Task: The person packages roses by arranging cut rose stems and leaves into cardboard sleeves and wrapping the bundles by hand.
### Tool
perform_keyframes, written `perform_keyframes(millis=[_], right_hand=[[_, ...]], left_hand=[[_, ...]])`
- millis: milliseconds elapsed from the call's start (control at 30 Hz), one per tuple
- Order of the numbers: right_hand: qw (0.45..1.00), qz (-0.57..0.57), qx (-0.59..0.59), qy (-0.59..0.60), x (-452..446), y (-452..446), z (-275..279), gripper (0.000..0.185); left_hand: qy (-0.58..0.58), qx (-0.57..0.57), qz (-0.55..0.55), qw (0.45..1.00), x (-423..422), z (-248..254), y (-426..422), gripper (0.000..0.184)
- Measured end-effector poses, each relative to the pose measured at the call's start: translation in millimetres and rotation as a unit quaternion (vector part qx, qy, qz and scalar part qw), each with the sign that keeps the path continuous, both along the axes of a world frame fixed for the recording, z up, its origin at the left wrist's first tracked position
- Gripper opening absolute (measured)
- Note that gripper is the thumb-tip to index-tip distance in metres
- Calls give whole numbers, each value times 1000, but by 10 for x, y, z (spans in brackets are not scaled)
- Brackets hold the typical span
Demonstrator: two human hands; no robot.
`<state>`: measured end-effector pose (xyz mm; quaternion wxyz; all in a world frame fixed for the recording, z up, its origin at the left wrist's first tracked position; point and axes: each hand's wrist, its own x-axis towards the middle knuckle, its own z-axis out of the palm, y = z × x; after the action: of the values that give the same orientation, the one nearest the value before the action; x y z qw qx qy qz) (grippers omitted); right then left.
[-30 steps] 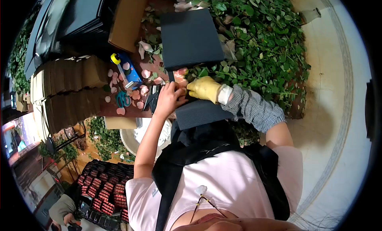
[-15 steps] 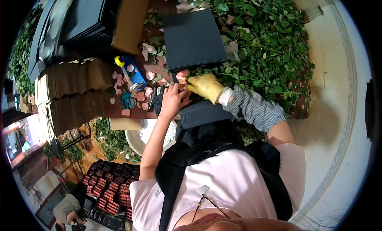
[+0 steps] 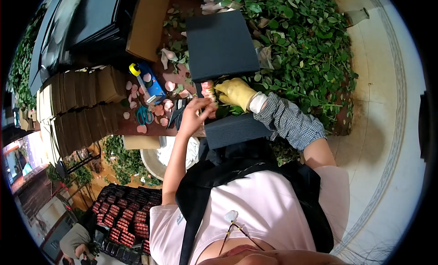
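A row of pink roses (image 3: 207, 88) lies between two dark corrugated board pieces. My right hand (image 3: 237, 94), in a yellow glove, is closed at the right side of the blooms, with its fingertips against them. Over the lower blooms is my bare left hand (image 3: 194, 115), its fingers bent and apart near the petals. The larger dark board (image 3: 222, 46) stands on the far side. A narrower dark board (image 3: 236, 130) lies nearest my body. Green stems and leaves show below the glove.
Cut rose foliage (image 3: 301, 55) covers the table's right side. Left of my hands are a blue box (image 3: 154, 88), teal-handled scissors (image 3: 144, 115) and loose petals. Brown cardboard stacks (image 3: 82, 100) stand farther left. Packed flowers (image 3: 123, 219) and another person (image 3: 75, 242) are at lower left.
My left hand has drawn back slightly to the left and its fingers have lifted, so more of the roses shows. The gloved right hand stays beside them.
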<state>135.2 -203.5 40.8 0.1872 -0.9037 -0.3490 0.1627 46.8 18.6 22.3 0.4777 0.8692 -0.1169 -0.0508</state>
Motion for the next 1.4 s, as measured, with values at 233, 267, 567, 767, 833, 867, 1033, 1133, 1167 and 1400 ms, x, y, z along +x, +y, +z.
perform_keyframes(millis=[233, 267, 567, 767, 833, 867, 1033, 1133, 1167, 1400], right_hand=[[999, -37, 23, -20, -49, -50, -85, 33], [997, -48, 35, -52, -85, -67, -120, 31], [1000, -21, 2, 6, -17, -37, -36, 30], [990, -83, 103, -56, -84, -32, 395, 26], [972, -79, 208, -81, -38, -14, 236, 24], [978, -67, 179, -82, -33, -8, 173, 23], [990, -5, -81, -112, -7, 207, 13, 25], [980, -23, -139, -138, -57, 299, -62, 26], [981, -34, -127, -144, -63, 304, -75, 24], [986, -44, -82, -137, -79, 255, 33, 15]], left_hand=[[234, -337, 177, 895, 94, -423, -43, 32], [237, -330, 176, 896, 93, -467, -42, 31], [10, 0, 231, 973, 268, -402, -270, 41], [56, -13, 249, 967, 245, -711, -447, 46], [61, -11, 244, 968, 209, -681, -437, 46], [61, -10, 237, 970, 229, -656, -430, 46], [46, -31, 241, 969, 250, -657, -421, 41], [44, -22, 231, 972, 250, -641, -407, 43], [68, -33, 224, 972, 248, -630, -378, 40], [101, -101, 268, 953, 187, -12, 67, 28]])
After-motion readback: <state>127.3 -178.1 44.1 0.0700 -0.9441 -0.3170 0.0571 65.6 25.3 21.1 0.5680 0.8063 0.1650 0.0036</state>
